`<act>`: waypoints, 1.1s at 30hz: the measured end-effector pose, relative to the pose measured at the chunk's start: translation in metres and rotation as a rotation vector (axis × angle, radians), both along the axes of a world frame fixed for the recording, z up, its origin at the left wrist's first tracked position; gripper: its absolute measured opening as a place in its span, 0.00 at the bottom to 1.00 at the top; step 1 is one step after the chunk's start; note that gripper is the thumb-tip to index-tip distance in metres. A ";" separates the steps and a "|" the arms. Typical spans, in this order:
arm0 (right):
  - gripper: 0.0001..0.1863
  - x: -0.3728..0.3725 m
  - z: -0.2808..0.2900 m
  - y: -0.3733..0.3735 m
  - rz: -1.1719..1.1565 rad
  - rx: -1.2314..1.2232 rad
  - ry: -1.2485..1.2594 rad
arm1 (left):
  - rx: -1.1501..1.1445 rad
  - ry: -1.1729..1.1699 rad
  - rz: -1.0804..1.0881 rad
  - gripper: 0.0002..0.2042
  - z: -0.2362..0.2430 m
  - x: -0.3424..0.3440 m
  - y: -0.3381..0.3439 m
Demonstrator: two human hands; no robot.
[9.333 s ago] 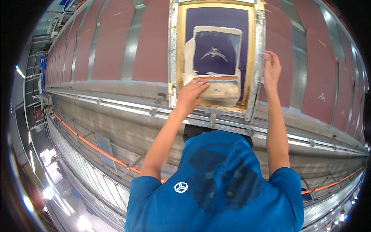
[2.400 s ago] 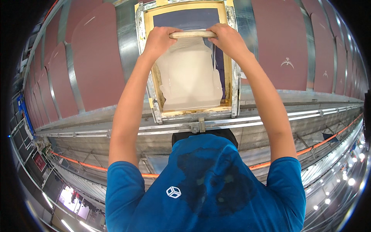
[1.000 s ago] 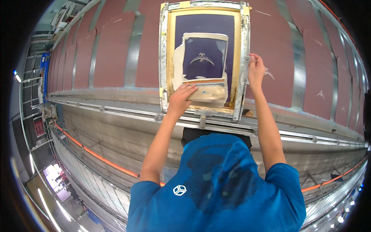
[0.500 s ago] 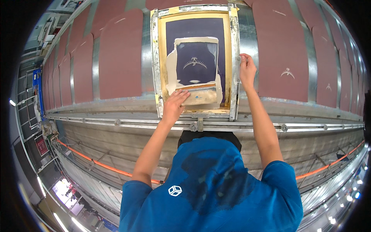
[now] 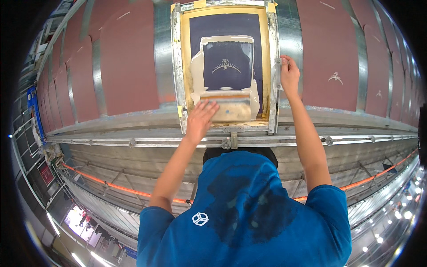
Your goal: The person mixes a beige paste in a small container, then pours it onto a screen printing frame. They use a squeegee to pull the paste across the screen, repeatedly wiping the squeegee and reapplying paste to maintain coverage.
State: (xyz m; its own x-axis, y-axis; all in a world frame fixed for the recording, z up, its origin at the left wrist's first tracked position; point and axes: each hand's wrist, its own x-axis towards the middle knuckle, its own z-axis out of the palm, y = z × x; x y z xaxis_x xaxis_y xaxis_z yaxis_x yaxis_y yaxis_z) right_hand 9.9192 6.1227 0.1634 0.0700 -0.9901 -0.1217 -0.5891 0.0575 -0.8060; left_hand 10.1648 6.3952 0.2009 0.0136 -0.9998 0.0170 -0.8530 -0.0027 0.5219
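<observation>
A printing screen [image 5: 227, 23] with a dark mesh, yellow-taped inner border and worn metal frame stands before me. Cream ink [image 5: 199, 66] rings a dark area with a pale winged, arched motif [image 5: 226, 66]. Across the near end of the mesh lies a wide squeegee [image 5: 233, 112], pale and ink-stained. My left hand [image 5: 201, 118] holds its left end, fingers laid over the top; the thumb is hidden. Beside the frame's right rail [image 5: 272, 80], my right hand [image 5: 289, 76] has bent fingers gripping the rail's outer edge; the exact contact is small.
Maroon fabric panels [image 5: 129, 66] lie on a long metal table to both sides. One panel on the right bears a pale printed motif [image 5: 336, 78]. A metal rail [image 5: 178, 142] runs along the near edge, and an orange pipe [image 5: 129, 192] passes below it.
The view has shifted slightly, with the screen a little higher in it. The squeegee now lies straighter across the near end. Both hands stay in about the same places.
</observation>
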 end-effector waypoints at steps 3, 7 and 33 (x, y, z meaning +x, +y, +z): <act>0.16 -0.006 0.008 -0.002 0.129 -0.109 0.249 | -0.026 -0.071 0.005 0.33 -0.011 0.022 -0.047; 0.24 0.014 0.054 -0.013 0.481 -0.548 0.441 | -0.026 0.040 0.060 0.28 0.001 0.057 -0.131; 0.27 -0.023 0.014 0.033 0.156 -0.310 0.220 | 0.137 0.081 0.018 0.29 0.013 0.009 -0.043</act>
